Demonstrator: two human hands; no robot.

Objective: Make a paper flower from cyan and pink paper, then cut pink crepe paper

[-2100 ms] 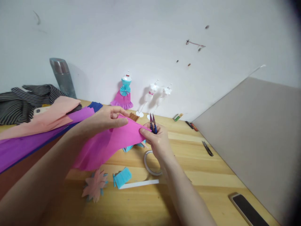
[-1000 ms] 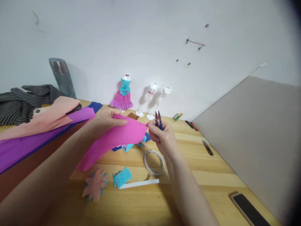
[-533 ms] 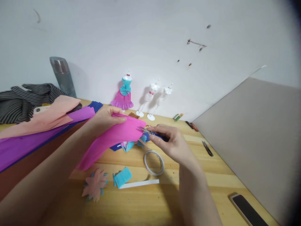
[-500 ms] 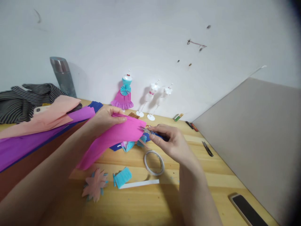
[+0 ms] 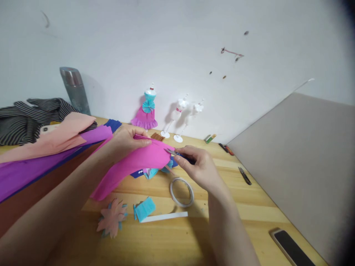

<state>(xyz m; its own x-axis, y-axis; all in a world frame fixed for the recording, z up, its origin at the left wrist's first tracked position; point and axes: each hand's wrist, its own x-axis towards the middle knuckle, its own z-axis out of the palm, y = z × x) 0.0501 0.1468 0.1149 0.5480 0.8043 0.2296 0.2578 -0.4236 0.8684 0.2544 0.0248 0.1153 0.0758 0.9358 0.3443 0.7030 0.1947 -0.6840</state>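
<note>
My left hand (image 5: 132,137) pinches the upper edge of a bright pink sheet of crepe paper (image 5: 138,158), which hangs down over the table. In my right hand (image 5: 195,164) is a small pair of scissors (image 5: 172,152) with a dark blue handle, its blades at the right end of the pink sheet. Below lie a roll of tape (image 5: 191,194), a folded blue piece of crepe paper (image 5: 145,209), a white strip (image 5: 166,217) and a peach paper flower (image 5: 113,218). Blue scraps (image 5: 152,172) show partly behind the pink sheet.
Against the wall stand a mini mannequin in a pink and blue dress (image 5: 148,107) and two white mannequins (image 5: 181,107). Left are a flask (image 5: 75,90), striped cloth (image 5: 30,118) and purple crepe paper (image 5: 50,171). A cutter knife (image 5: 244,176) and a phone (image 5: 292,247) lie right.
My right hand and the scissors have shifted slightly left, and the blades lie further over the sheet's right end. My left hand keeps its pinch almost in place.
</note>
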